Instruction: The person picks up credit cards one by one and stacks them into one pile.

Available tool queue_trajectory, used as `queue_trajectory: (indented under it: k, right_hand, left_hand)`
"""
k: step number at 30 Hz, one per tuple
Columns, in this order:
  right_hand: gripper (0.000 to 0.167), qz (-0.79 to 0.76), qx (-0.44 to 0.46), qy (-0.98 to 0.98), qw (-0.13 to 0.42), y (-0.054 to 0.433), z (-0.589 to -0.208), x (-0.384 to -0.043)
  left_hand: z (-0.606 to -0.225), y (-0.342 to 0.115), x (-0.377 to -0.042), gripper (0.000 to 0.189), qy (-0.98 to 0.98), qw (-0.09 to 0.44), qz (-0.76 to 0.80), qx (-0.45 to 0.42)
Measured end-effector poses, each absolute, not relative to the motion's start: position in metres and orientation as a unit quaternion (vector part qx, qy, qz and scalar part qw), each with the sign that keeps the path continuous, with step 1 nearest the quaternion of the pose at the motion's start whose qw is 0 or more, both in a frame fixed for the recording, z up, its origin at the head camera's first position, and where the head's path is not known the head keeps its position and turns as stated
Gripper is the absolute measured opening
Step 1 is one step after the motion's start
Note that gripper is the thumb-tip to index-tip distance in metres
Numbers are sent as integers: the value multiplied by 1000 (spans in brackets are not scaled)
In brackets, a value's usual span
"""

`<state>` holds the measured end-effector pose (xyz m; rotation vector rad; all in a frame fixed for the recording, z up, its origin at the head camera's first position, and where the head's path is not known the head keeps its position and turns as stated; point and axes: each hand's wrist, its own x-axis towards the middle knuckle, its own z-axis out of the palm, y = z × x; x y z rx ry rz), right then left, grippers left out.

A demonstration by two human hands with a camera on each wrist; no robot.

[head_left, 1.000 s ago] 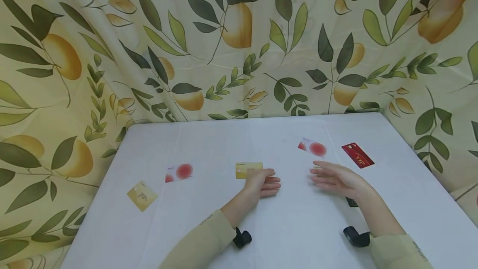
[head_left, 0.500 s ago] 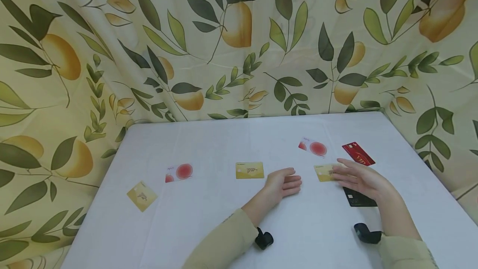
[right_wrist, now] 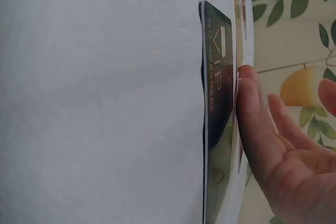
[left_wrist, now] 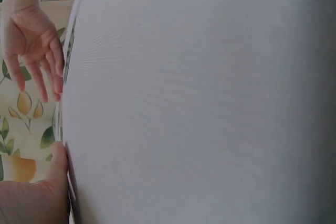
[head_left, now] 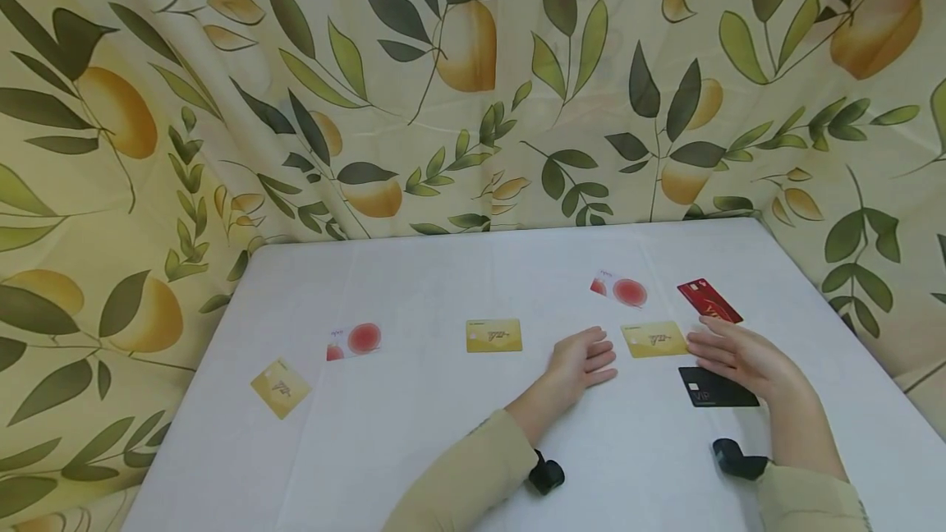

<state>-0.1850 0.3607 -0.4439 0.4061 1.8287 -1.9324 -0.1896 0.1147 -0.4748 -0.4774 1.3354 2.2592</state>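
In the head view my left hand (head_left: 580,364) stands on edge with its fingers straight, holding nothing, between two gold cards. One gold card (head_left: 493,336) lies to its left, the other gold card (head_left: 654,340) to its right. My right hand (head_left: 746,360) is also empty, its fingers extended, palm facing left. Its fingertips are by the right end of that second gold card, overlapping the lower corner of a red VIP card (head_left: 708,300). A black VIP card (head_left: 713,388) lies below those fingers; the right wrist view shows the black card (right_wrist: 219,66) close beside the right hand (right_wrist: 283,150).
A white card with red circles (head_left: 619,291) lies further back. Further left are a similar white card (head_left: 355,341) and a tilted gold card (head_left: 281,388). All rest on a white-covered table (head_left: 414,433). A fruit-and-leaf patterned curtain (head_left: 443,138) hangs behind.
Both hands have moved rightward over the table. The middle gold card, the right gold card and the black card, partly or mostly covered before, now show more fully. The cards stay in place.
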Motion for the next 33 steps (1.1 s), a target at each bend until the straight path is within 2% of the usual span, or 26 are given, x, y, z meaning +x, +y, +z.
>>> queue_trajectory:
  k: [7,20,22,28,33]
  right_hand:
    - [86,-688,145,676,221,365,-445,-185]
    - [84,-686,160,669,239,363,-445,-185]
    - [78,-693,164,660,238,363,-445,-184]
    - [48,-717,170,637,228,364,-447,-183]
    - [39,-732,170,620,226,363,-447,-182]
  left_hand:
    - [-477,126,-190,37,475,237,831,-166]
    - [-469,132,-190,39,459,298,822,-159]
    - [-470,133,-191,38,459,300,820,-161]
    - [-472,135,-193,34,457,294,822,-170]
    - [-474,136,-193,31,456,272,828,-181]
